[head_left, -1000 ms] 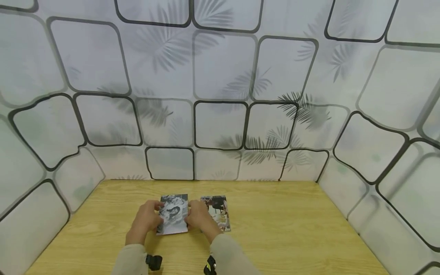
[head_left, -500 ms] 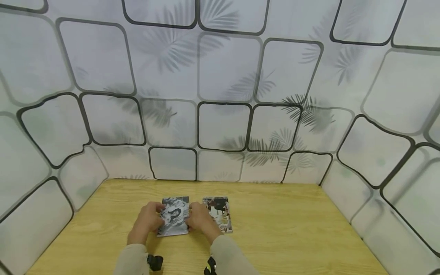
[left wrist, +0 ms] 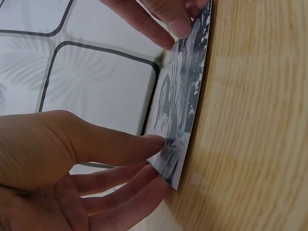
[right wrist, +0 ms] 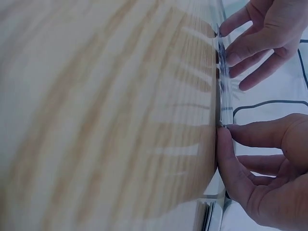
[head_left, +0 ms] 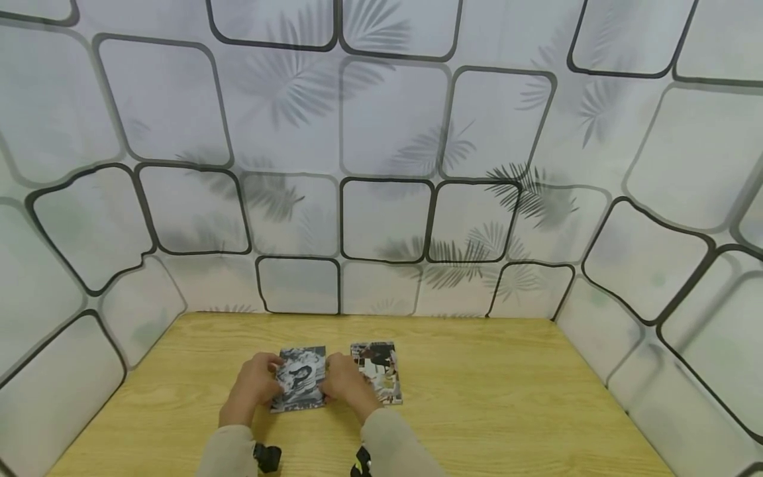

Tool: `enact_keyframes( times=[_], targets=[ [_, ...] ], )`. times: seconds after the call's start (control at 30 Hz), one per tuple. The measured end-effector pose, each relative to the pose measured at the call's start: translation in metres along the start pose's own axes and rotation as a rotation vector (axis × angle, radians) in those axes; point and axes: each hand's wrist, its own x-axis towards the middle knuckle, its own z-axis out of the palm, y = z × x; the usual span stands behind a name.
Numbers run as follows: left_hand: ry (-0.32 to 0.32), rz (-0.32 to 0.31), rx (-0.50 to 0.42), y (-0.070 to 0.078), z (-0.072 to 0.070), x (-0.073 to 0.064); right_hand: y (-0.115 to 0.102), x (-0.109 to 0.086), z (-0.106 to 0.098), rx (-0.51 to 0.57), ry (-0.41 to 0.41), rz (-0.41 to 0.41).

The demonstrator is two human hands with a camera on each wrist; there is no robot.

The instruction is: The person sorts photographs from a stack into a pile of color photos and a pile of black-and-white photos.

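A black-and-white picture card [head_left: 301,379] with a figure on it lies low over the wooden table, between the two hands. My left hand [head_left: 253,385] grips its left edge; in the left wrist view the thumb presses on the card's face, with the other fingers at and under the edge. At the opposite edge, my right hand [head_left: 347,381] pinches the card; the right wrist view shows thumb and index finger [right wrist: 228,154] meeting at that edge. Just right of the right hand, a second, coloured picture card [head_left: 386,374] rests on the table, partly covered by that hand.
The pale wood table [head_left: 489,397] extends to both sides and toward the front. Behind and beside it hangs a light patterned backdrop [head_left: 381,218] with dark rounded squares and leaf prints. A black wrist device [head_left: 267,457] sits at the left cuff.
Both hands keep hold of the black-and-white card, which has moved slightly down and toward the person and appears flatter. The coloured card stays in place on the table.
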Motion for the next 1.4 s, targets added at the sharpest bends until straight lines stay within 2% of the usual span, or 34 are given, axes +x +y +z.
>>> enact_keyframes(
  times=[0.27, 0.47, 0.7, 0.83, 1.13, 1.4],
  targets=[
    [-0.004, -0.012, -0.013, -0.001, -0.001, 0.001, -0.003, 0.000, 0.001, -0.094, 0.015, -0.037],
    [-0.004, -0.022, -0.023, -0.005, -0.001, 0.001, -0.006, -0.001, 0.000, -0.093, 0.010, -0.033],
    [0.019, -0.003, 0.039, -0.006, -0.003, 0.001, -0.005, 0.001, 0.006, -0.138, 0.042, -0.060],
    [0.037, -0.014, 0.073, -0.005, -0.005, 0.000, -0.006, 0.002, 0.008, -0.141, 0.054, -0.081],
    [0.035, -0.070, 0.073, -0.004, -0.008, -0.005, -0.012, -0.001, 0.010, -0.093, 0.018, -0.050],
    [0.030, -0.092, 0.071, -0.003, -0.010, -0.006, -0.015, 0.002, 0.010, -0.144, 0.009, -0.027]
  ],
)
